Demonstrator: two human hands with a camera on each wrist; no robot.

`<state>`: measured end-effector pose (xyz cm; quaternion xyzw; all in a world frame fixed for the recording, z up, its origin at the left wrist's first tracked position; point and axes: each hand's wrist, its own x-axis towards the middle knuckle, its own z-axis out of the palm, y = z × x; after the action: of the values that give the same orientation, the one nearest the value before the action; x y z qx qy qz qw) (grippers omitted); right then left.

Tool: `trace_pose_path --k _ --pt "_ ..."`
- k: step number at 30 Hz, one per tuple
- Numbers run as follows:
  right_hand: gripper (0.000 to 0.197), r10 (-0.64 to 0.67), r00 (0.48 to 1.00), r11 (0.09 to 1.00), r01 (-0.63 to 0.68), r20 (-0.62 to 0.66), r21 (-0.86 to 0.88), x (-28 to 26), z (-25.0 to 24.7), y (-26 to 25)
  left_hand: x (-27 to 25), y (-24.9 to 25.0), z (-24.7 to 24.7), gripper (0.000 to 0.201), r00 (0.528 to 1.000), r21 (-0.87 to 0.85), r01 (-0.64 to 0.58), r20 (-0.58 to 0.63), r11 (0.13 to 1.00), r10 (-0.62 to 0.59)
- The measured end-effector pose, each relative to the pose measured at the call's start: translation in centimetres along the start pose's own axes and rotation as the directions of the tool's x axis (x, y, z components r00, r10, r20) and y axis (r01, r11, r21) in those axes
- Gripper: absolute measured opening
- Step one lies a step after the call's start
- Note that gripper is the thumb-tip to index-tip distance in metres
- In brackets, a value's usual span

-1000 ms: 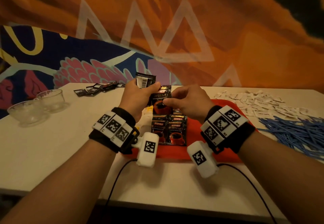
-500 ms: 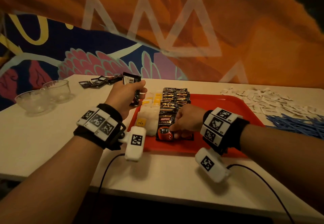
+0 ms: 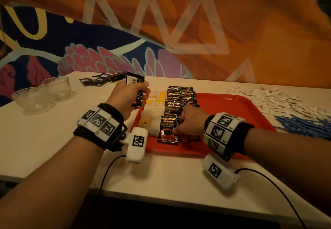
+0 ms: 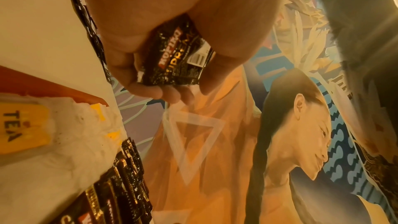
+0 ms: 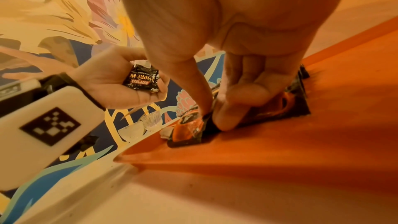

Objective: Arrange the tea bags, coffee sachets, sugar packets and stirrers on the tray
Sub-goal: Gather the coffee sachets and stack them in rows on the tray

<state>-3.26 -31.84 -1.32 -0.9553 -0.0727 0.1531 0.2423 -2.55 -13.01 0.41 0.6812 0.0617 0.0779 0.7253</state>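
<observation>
A red tray [image 3: 232, 114] lies on the white table. On its left part lie tea bags [image 3: 152, 117] with yellow tags, and beside them two rows of black coffee sachets [image 3: 179, 96]. My left hand [image 3: 125, 98] hovers over the tray's left edge and grips a small bundle of coffee sachets [image 4: 174, 57]. My right hand [image 3: 188, 123] is down at the near end of the right row. Its thumb and curled fingers [image 5: 232, 113] pinch the edge of a coffee sachet [image 5: 288, 106] lying flat on the tray, beside the front sachet [image 3: 167, 133] of the left row.
White sugar packets [image 3: 268, 101] are scattered at the back right of the table, with a pile of blue stirrers [image 3: 304, 126] in front of them. Two glass bowls [image 3: 41, 94] stand at the left. More sachets [image 3: 102, 78] lie at the back.
My hands have parted from above the tray. The right one went down with a sachet to the near end of the row. The left one drew back to the left with its bundle.
</observation>
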Motion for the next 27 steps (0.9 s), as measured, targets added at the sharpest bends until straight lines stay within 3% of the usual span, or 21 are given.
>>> trace_pose_path --k 5,9,14,19,22,25,27 --pt "0.022 -0.012 1.0 0.999 0.011 0.021 0.049 -0.3 -0.4 0.0 0.1 -0.1 0.2 0.011 0.999 -0.026 0.032 -0.009 0.999 -0.032" --pt "0.023 -0.037 0.999 0.995 0.038 -0.016 0.096 -0.5 -1.2 0.1 -0.3 0.0 0.7 0.025 0.995 -0.146 0.095 0.023 0.985 -0.092" --pt "0.019 -0.124 0.984 0.968 0.148 -0.128 0.201 -0.5 -2.8 0.1 -0.9 0.2 1.8 0.021 0.998 -0.167 0.023 -0.049 0.986 -0.031" --pt "0.03 -0.224 0.899 0.884 0.351 -0.377 0.31 -0.6 -3.6 -0.5 -1.5 0.4 3.2 0.021 0.999 -0.233 -0.029 0.026 0.972 0.036" --pt "0.025 -0.246 0.87 0.821 0.421 -0.427 0.386 -0.7 -3.6 -0.9 -2.3 0.5 4.4 0.019 0.985 -0.143 -0.146 0.076 0.979 0.158" --pt "0.012 -0.268 0.807 0.781 0.502 -0.527 0.372 -0.8 -3.9 -0.7 -3.2 0.8 5.0 0.038 0.956 -0.166 -0.255 0.103 0.953 0.274" --pt "0.015 -0.253 0.74 0.768 0.545 -0.623 0.335 -0.8 -4.3 -0.3 -3.1 1.0 4.8 0.059 0.972 -0.242 -0.197 0.081 0.95 0.222"
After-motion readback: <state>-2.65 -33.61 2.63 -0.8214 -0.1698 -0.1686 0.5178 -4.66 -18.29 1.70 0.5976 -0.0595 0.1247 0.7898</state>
